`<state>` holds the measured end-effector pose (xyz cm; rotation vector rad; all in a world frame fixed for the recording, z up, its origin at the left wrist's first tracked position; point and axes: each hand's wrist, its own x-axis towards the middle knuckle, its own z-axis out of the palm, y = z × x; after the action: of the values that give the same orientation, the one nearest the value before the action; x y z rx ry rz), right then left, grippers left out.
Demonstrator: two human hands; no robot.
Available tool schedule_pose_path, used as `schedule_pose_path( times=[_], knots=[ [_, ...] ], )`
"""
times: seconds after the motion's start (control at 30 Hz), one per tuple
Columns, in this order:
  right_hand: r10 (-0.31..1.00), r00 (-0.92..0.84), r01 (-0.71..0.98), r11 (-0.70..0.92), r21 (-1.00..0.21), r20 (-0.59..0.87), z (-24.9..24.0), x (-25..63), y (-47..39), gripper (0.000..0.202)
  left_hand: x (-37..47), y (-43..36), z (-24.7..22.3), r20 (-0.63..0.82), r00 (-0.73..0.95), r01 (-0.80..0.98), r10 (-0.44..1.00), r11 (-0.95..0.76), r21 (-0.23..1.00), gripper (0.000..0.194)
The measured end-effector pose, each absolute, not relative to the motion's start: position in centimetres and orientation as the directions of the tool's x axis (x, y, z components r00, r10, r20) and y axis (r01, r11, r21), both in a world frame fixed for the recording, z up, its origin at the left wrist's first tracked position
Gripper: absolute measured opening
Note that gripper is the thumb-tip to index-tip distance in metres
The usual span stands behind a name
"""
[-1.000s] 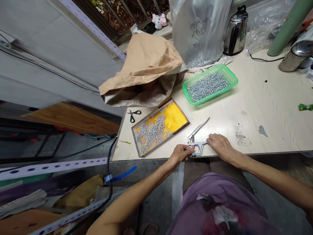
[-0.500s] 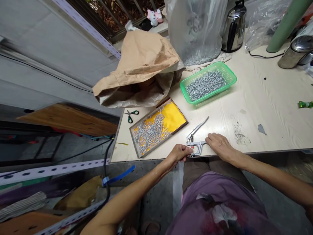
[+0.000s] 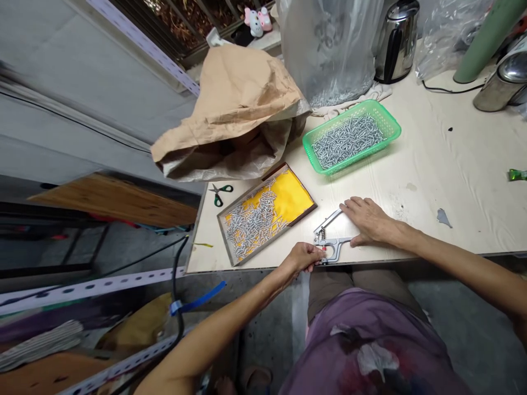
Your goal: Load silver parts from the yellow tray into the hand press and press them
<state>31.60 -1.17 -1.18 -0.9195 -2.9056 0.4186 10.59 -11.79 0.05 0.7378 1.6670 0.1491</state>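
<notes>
Both hands on the snap pliers [image 3: 329,237]

Left hand [image 3: 303,257] pinched its head at the desk [image 3: 432,181] edge; right hand [image 3: 368,220] lay flat, fingers spread, over its handles.

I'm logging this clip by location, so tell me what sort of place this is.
Probably a home workshop or small piecework bench. A green basket and a yellow-lined tray hold heaps of small metal screws, hand pliers lie at the table edge, and an electric kettle stands behind.
</notes>
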Motion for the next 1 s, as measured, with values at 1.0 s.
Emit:
schedule_pose_path(
  times=[1.0],
  knots=[
    [0.600,-0.788,0.613,0.740,-0.277,-0.138,1.3,33.8,-4.8,0.042,14.9,-8.0,-0.3,-0.184,0.555,0.825,0.811,-0.507,0.251,0.053]
  ],
)
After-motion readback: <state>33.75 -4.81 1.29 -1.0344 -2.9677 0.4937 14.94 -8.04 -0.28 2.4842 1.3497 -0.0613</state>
